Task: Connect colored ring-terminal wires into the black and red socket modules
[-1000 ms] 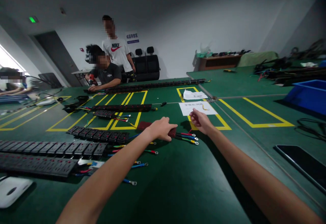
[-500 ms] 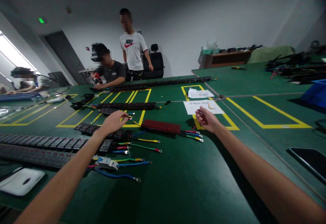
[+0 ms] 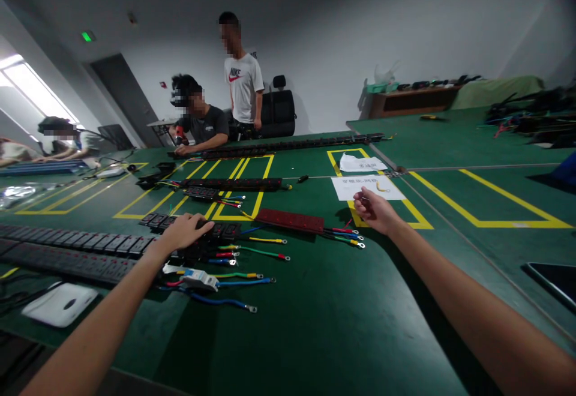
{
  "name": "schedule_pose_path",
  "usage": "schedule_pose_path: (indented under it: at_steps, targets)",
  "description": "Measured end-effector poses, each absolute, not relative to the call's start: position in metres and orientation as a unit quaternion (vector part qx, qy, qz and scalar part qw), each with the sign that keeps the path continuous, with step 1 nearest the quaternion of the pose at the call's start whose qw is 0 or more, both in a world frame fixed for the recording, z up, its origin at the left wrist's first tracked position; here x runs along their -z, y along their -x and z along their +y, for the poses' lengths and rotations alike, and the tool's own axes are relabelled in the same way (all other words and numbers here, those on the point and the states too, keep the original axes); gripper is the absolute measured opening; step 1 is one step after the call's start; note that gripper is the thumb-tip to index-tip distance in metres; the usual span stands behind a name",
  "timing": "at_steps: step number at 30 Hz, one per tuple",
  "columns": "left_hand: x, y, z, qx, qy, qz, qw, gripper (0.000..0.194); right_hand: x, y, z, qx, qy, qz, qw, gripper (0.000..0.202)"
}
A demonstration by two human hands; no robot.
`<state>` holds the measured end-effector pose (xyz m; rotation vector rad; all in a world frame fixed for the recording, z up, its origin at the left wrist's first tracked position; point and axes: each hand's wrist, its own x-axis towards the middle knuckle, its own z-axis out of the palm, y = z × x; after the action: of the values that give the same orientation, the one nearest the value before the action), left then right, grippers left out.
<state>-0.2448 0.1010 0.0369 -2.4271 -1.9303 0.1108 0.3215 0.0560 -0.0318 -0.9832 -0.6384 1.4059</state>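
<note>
My left hand (image 3: 186, 232) lies over a black socket strip (image 3: 227, 230), touching its top with the fingers stretched forward. Whether it grips the strip I cannot tell. Blue and yellow wires with ring terminals leave the strip's right end. My right hand (image 3: 375, 211) hovers at the front edge of a printed white sheet (image 3: 344, 189), fingers curled together; anything inside them is hidden. A short yellow wire (image 3: 382, 187) with a ring terminal rests on that sheet. Between my hands lies a dark red strip (image 3: 290, 220) with several coloured wires ending in ring terminals.
Long black socket strips (image 3: 67, 258) lie at left, beside a small white breaker (image 3: 198, 278) and a white device (image 3: 60, 305). A phone (image 3: 551, 285) is at right. Yellow tape (image 3: 524, 224) marks the green table. A seated co-worker (image 3: 204, 123) and a standing person (image 3: 243, 87) are opposite.
My left hand has moved back and down from the small strip's wire ends onto the black socket strip. My right hand stays by the sheet. The view has shifted slightly.
</note>
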Motion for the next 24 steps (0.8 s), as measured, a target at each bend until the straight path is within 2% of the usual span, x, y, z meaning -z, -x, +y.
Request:
schedule_pose_path:
  at_steps: [5,9,12,15,19,22,24]
  targets:
    - [-0.046,0.264,0.104,-0.05,0.77,-0.636,0.012,0.083,0.032,-0.323,0.056,-0.609,0.421,-0.284,0.609,0.026]
    - [-0.052,0.272,0.103,-0.065,0.753,-0.655,0.004,0.075,0.033,-0.321,0.056,-0.609,0.425,-0.277,0.609,0.026]
    - [-0.052,0.26,0.097,-0.051,0.744,-0.665,0.038,0.068,0.033,-0.319,0.057,-0.606,0.429,-0.272,0.612,0.026]
    - [-0.052,0.228,0.088,0.018,0.794,-0.6,0.098,0.055,0.032,-0.317,0.057,-0.604,0.435,-0.266,0.612,0.026]
    - [-0.057,0.165,0.076,0.092,0.859,-0.495,0.091,0.046,0.031,-0.318,0.057,-0.602,0.437,-0.267,0.612,0.025]
    - [-0.06,0.111,0.064,0.075,0.913,-0.399,0.038,0.048,0.032,-0.318,0.056,-0.598,0.436,-0.273,0.614,0.025]
    - [-0.056,0.077,0.053,0.052,0.933,-0.355,0.02,0.055,0.033,-0.319,0.056,-0.594,0.437,-0.277,0.616,0.025]
